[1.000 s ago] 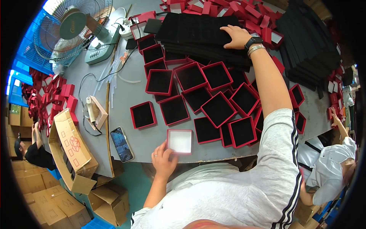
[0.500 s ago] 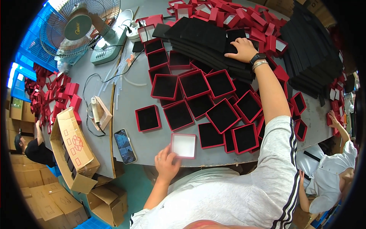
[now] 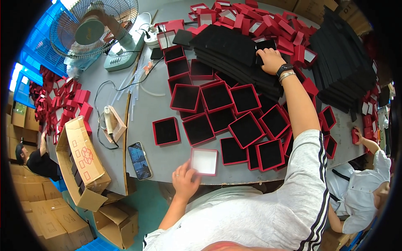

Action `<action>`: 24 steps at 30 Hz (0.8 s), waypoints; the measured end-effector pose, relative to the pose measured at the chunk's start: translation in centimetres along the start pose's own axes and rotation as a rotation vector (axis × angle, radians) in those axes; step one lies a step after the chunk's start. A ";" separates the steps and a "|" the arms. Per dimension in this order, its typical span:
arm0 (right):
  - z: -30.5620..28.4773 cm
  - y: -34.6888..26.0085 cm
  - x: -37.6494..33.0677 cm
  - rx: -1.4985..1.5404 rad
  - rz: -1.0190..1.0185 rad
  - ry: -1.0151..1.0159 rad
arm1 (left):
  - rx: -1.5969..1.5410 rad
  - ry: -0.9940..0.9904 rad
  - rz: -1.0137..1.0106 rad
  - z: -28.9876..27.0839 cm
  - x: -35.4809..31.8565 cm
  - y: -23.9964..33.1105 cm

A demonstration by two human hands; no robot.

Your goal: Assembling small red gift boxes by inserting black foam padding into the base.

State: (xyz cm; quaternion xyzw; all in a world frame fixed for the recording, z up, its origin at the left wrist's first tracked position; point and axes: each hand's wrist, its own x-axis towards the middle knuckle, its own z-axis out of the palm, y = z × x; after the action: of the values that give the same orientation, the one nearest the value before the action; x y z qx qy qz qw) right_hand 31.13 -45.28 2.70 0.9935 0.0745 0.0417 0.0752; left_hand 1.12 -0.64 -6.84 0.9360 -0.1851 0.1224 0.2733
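My left hand [image 3: 185, 180] is at the near table edge, fingers curled at the lower left corner of a shallow red box [image 3: 204, 161] with a white inside. My right hand [image 3: 271, 61] reaches far across, its fingers drawn in on a small black foam pad [image 3: 266, 44] at the right end of a stack of black foam sheets [image 3: 224, 44]; its fingertips are partly hidden. Between my hands lie several red boxes with black-lined insides, among them one box [image 3: 246, 130] in the middle and one [image 3: 166, 131] apart at left.
A phone [image 3: 139, 160] lies left of my left hand. Beyond it are a glue gun [image 3: 109, 121] with its cord and a fan [image 3: 90, 31]. Red boxes [image 3: 251, 19] heap at the back; black sheets [image 3: 341, 62] pile at right. An open carton [image 3: 86, 157] stands left. Co-workers are on both sides.
My right hand has shifted slightly right and its spread fingers have drawn in on the black pad. My left hand stays at the white-bottomed box. The whole view has shifted a little.
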 end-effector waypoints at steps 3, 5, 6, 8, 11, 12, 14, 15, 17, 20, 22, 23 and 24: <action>0.9 0.5 -0.3 -0.008 0.021 0.136 | 0.003 0.003 0.002 0.1 0.0 0.0; 0.8 1.0 -0.9 0.064 0.065 0.215 | -0.001 0.003 0.008 0.1 0.0 0.0; 0.5 1.2 -1.2 0.120 0.042 0.336 | -0.001 0.010 0.009 0.0 0.0 0.1; -1.3 1.5 -2.4 0.235 0.066 0.520 | -0.012 0.013 0.019 -0.1 0.0 0.4; -5.5 0.1 -5.8 0.361 0.075 0.740 | -0.009 0.029 0.022 -0.1 0.2 0.7; -7.3 -1.0 -7.6 0.449 0.066 0.862 | -0.014 0.020 0.020 -0.3 0.3 0.8; -10.2 -6.4 -10.1 0.750 0.031 0.773 | -0.031 0.001 -0.039 -0.3 -0.4 0.3; -11.5 -8.7 -12.5 0.802 -0.042 0.755 | -0.038 0.004 -0.045 -0.6 -0.5 0.5; -12.9 -13.2 -17.3 0.738 -0.225 0.816 | -0.046 0.026 -0.014 -0.8 -0.8 0.3; -11.7 -17.1 -22.3 0.552 -0.434 0.903 | -0.126 0.029 0.006 -1.0 -0.6 0.0; -9.7 -19.6 -24.0 0.625 -0.414 0.944 | -0.215 0.009 -0.005 -2.0 -0.2 0.5; -8.7 -21.1 -24.6 0.708 -0.455 0.945 | -0.257 0.035 -0.021 -2.1 -0.4 0.4; -8.1 -22.4 -25.7 0.736 -0.500 0.887 | -0.259 0.036 -0.031 -2.2 -0.7 0.2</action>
State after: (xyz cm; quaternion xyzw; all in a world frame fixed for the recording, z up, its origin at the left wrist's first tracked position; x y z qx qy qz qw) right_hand 1.88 -26.20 5.31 0.7950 0.3383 0.4026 -0.3025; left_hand 0.15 0.58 -5.18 0.8932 -0.1799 0.1101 0.3972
